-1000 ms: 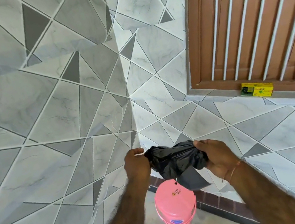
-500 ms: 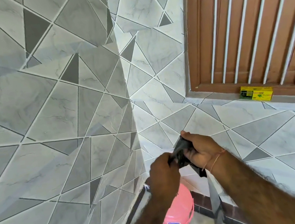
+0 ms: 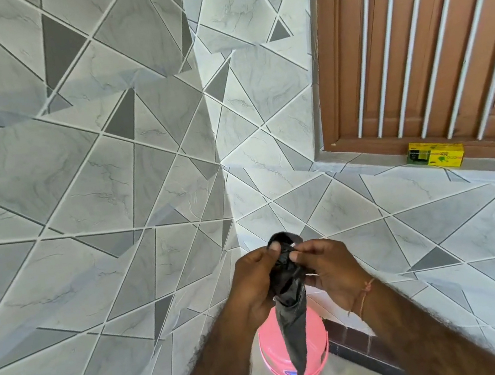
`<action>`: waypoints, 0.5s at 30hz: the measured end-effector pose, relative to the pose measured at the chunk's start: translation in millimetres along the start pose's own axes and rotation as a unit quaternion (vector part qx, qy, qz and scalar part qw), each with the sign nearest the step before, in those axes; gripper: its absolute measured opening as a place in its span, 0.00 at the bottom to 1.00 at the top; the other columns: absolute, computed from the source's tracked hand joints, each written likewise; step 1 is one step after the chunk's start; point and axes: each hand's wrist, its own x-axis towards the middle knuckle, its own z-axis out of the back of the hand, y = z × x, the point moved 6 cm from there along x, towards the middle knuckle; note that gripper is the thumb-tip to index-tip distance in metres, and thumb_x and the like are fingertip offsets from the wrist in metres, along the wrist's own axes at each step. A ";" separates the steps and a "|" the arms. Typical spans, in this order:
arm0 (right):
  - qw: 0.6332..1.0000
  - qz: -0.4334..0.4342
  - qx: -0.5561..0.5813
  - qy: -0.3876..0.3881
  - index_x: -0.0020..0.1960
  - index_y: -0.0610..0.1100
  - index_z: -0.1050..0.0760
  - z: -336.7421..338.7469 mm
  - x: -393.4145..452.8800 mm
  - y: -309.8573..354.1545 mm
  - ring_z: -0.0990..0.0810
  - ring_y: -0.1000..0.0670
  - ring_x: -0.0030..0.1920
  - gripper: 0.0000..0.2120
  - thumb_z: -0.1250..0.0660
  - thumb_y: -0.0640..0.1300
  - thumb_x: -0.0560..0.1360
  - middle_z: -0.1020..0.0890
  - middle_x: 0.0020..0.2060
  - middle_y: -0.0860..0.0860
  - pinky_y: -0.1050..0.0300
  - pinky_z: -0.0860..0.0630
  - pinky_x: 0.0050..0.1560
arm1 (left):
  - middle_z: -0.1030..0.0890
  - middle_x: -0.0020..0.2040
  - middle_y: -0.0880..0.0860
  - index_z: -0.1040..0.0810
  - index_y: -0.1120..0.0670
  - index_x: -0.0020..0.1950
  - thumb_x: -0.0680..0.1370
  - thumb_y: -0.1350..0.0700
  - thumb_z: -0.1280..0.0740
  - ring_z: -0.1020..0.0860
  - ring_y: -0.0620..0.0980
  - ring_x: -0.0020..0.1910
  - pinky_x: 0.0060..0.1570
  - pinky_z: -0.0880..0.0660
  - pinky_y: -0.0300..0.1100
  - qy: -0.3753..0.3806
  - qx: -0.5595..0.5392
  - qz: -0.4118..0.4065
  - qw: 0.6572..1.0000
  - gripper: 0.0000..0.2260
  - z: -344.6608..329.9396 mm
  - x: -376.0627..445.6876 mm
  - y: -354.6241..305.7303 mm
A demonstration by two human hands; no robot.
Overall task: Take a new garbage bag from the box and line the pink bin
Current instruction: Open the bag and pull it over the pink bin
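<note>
A black garbage bag (image 3: 290, 305) hangs bunched between both hands in the lower middle of the view. My left hand (image 3: 256, 281) grips its upper part from the left, thumb on the plastic. My right hand (image 3: 326, 269) pinches the top edge from the right. The bag's narrow tail dangles in front of the pink bin (image 3: 280, 363), which stands on the floor below with its lid on. The yellow bag box (image 3: 434, 154) lies on the window ledge at the right, away from both hands.
Grey tiled walls meet in a corner (image 3: 218, 159) right behind the bin. A brown barred window (image 3: 417, 35) fills the upper right. A dark skirting strip (image 3: 360, 346) runs along the floor to the right of the bin.
The hands came together from a wide spread and now hold the bag gathered into a narrow hanging strip. The view shifted slightly down toward the bin.
</note>
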 end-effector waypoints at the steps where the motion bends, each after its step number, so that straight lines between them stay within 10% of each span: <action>1: 1.000 -0.003 0.007 -0.012 0.39 0.41 0.20 3.7 1.5 -1.0 0.20 0.46 0.37 0.06 0.31 0.32 0.73 0.18 0.34 0.44 0.53 0.21 0.41 | 0.17 0.44 0.64 0.20 0.66 0.52 0.78 0.63 0.34 0.19 0.58 0.40 0.42 0.19 0.46 0.005 0.007 -0.007 1.000 0.08 1.9 0.2 -1.7; 5: 0.998 0.004 -0.017 -0.055 0.40 0.40 0.19 15.8 6.5 -6.3 0.20 0.43 0.42 0.05 0.31 0.35 0.74 0.18 0.40 0.41 0.45 0.23 0.47 | 0.19 0.37 0.60 0.18 0.64 0.45 0.75 0.69 0.33 0.23 0.53 0.32 0.29 0.24 0.37 -0.057 0.039 -0.041 0.997 0.04 15.4 -1.1 -9.4; 15: 0.988 0.041 -0.038 -0.145 0.39 0.41 0.20 47.1 10.9 -9.2 0.24 0.47 0.33 0.09 0.35 0.35 0.76 0.20 0.33 0.43 0.58 0.27 0.33 | 0.20 0.35 0.56 0.19 0.58 0.41 0.75 0.63 0.30 0.24 0.50 0.35 0.39 0.23 0.40 -0.144 0.019 -0.089 0.985 0.04 47.3 -3.6 -23.7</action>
